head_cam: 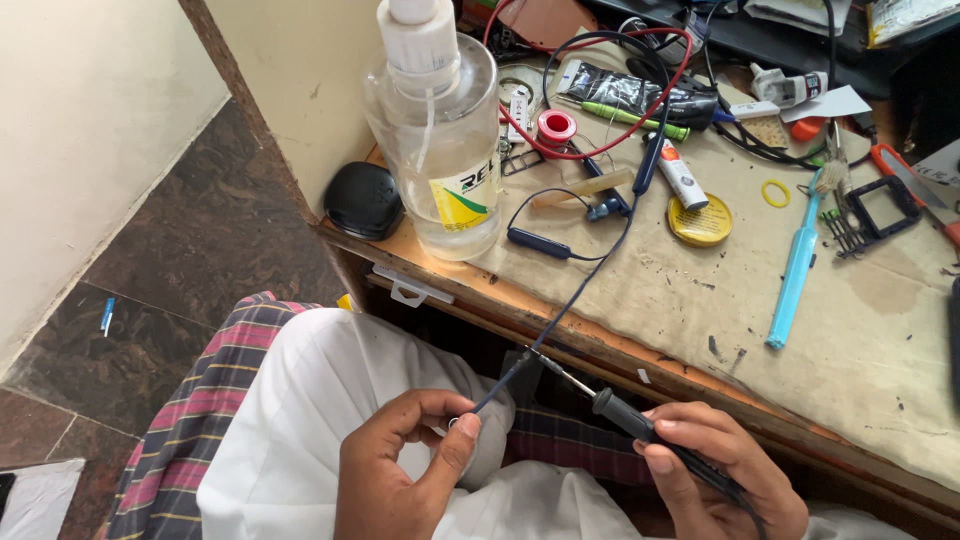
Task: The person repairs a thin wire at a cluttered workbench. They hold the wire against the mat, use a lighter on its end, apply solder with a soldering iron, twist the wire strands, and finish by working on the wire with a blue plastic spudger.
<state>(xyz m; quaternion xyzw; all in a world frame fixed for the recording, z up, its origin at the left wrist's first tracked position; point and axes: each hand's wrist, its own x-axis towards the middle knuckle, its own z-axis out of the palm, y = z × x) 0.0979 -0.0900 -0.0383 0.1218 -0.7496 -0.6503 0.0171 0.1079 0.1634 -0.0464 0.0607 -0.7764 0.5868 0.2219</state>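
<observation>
Dark blue earphone cable (575, 300) runs down from the desk (700, 300) into the left hand (400, 470), whose grip pinches its end between thumb and forefinger. Just right, the soldering iron (620, 415) tip touches that cable, its handle clasped in the right hand (715, 470).

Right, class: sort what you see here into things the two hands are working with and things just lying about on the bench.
In use:
left hand pinching the dark blue cable
right hand holding the soldering iron, tip at the cable

Lying about:
clear pump bottle
blue toothbrush
yellow round tin
red wire
black pouch
yellow rubber band
</observation>
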